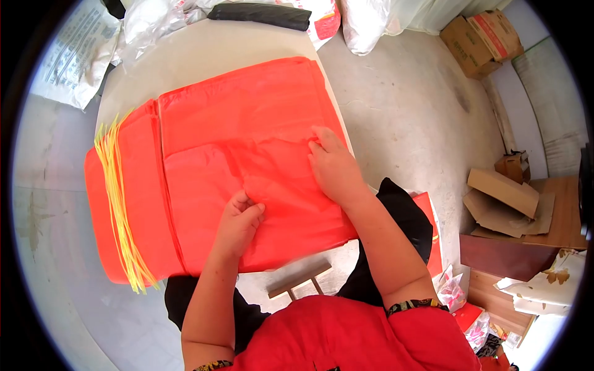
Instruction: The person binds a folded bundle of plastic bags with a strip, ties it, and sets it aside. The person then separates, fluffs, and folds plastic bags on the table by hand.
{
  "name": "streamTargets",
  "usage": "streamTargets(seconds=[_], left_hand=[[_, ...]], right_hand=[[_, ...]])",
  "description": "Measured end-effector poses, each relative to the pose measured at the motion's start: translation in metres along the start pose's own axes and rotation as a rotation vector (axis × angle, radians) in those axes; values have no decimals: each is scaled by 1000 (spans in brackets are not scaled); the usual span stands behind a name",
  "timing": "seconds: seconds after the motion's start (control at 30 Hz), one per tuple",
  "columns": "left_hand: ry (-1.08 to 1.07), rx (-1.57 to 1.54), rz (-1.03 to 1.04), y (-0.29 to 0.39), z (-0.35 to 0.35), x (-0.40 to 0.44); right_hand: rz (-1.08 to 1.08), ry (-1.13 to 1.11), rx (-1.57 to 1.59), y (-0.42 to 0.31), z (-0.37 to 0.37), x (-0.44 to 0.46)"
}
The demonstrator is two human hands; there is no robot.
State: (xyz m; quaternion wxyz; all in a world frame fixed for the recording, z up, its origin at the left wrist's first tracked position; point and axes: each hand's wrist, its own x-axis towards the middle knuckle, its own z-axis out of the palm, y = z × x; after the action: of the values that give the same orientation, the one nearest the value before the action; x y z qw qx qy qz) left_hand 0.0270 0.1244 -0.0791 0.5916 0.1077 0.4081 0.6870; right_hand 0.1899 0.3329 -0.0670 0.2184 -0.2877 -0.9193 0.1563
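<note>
A broad stack of thin red plastic sheets [241, 105] covers most of the table; whether they are flat sheets or bags I cannot tell. The top red plastic sheet [281, 179] is wrinkled and slightly raised between my hands. My left hand [240, 221] pinches it near the stack's front middle, thumb against curled fingers. Toward the right edge, my right hand [333, 162] grips the same sheet with bent fingers. On the left, a second, narrower red stack [133, 148] lies beside the first, with a bundle of yellow strips [117, 204] across it.
The pale table [185, 52] shows behind the stack, with a black roll [260, 15] at its far edge. White plastic sacks [77, 55] lie at the far left. Cardboard boxes [482, 42] stand far right; an opened carton [504, 201] rests on a brown cabinet [495, 253].
</note>
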Motion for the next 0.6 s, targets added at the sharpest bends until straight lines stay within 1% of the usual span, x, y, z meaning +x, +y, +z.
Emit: streamTargets(seconds=[0.03,0.13,0.23,0.33,0.43,0.47,0.57,0.6], left_hand=[[18,3,-2,-1,0,0],[23,4,-4,-3,-3,0],[47,24,-3,1,5,-1],[48,24,10,2,10,-1],[-17,4,12,-3,-3,0],[-47,-3,11,-4,-7,1],[24,17,-9,0,3,-2],[27,21,-11,2,6,-2]], right_hand=[[-104,32,-123,0,1,1],[-140,59,-263,-12,-15,5],[-110,29,-205,-23,-24,9],[-57,-178,327,-18,-13,11],[-150,-101,198,-16,2,10],[-122,-66,214,-11,9,11],[-16,22,291,-7,16,13],[32,41,333,-15,4,15]])
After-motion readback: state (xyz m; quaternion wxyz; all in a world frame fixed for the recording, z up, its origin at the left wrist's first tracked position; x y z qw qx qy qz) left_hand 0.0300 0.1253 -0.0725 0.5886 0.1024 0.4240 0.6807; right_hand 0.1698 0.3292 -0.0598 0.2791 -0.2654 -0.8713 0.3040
